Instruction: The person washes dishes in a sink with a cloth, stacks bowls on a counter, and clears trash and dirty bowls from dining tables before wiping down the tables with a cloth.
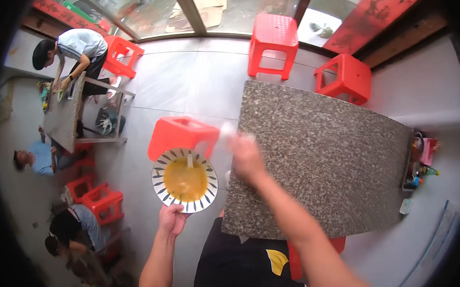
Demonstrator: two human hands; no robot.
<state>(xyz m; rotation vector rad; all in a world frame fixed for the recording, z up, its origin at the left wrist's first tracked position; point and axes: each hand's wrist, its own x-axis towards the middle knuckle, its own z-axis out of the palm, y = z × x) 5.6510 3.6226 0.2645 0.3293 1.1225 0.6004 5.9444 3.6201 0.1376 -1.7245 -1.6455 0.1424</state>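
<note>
My left hand (172, 219) grips the near rim of a white bowl (157, 186) with dark leaf-shaped marks round its edge. Inside is yellow-orange soup (183, 184), and a white spoon (190, 161) stands in it near the far side. The bowl is held off the table, to its left. Over the left edge of the speckled stone table (323, 155), my right hand (247, 155) is smeared by motion. It appears closed on a small white tissue-like thing (228, 129), too blurred to name surely.
A red stool (175, 133) stands beyond the bowl. Two more, a tall stool (273, 44) and a low stool (346, 77), are past the table's far side. Sundries in a rack (420, 158) sit at the right end. People are at the left, one bent over another table (64, 117).
</note>
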